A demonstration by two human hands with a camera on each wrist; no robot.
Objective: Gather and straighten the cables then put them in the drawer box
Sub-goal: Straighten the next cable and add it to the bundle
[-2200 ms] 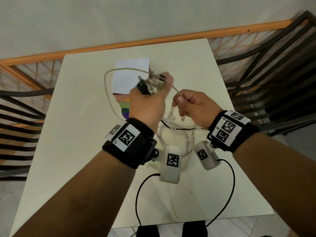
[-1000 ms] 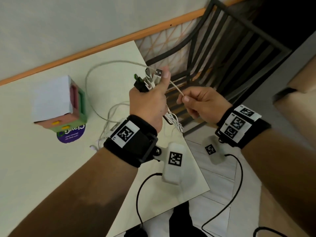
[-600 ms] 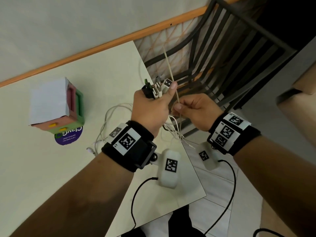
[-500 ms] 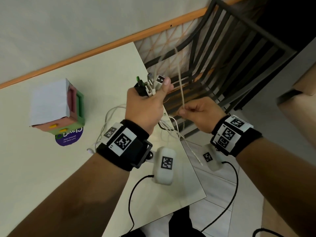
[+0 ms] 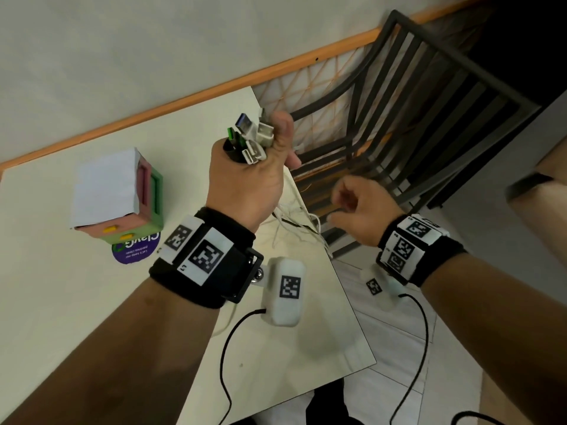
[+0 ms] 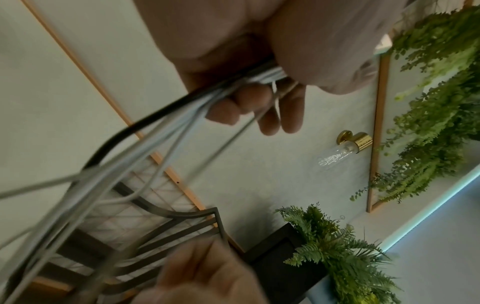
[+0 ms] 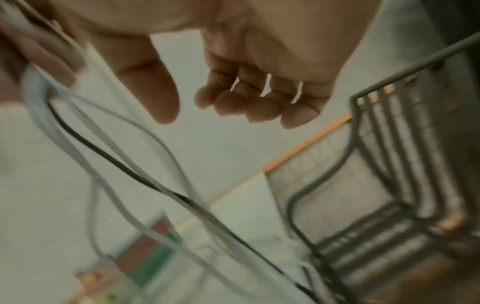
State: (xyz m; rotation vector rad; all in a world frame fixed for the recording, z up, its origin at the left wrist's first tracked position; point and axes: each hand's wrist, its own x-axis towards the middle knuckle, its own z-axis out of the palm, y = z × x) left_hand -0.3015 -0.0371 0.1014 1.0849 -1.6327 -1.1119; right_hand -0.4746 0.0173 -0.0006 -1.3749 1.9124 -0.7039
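Observation:
My left hand [image 5: 254, 167] grips a bundle of cables, with several USB plugs [image 5: 251, 139] sticking up out of the fist. The cables [image 5: 294, 222], white with one black, hang from it over the right edge of the white table [image 5: 61, 302]. In the left wrist view the cables [image 6: 155, 123] run out of the curled fingers [image 6: 283, 115]. My right hand [image 5: 352, 204] hovers beside the hanging cables, blurred; the right wrist view shows its fingers [image 7: 259, 102] loosely curled and holding nothing. The drawer box [image 5: 119, 194], with pink and green drawers, stands at the table's left.
A dark metal chair [image 5: 414, 118] stands just past the table's right edge. A purple sticker [image 5: 135, 250] lies beside the box. The wall with an orange strip [image 5: 184, 99] borders the far side. Black cords [image 5: 411, 348] hang from my wrist cameras.
My right hand has let go of the thin cable it was pinching and has dropped a little. My left hand has lifted the bundle. Since 2.2 s ago the head view has swung to the right.

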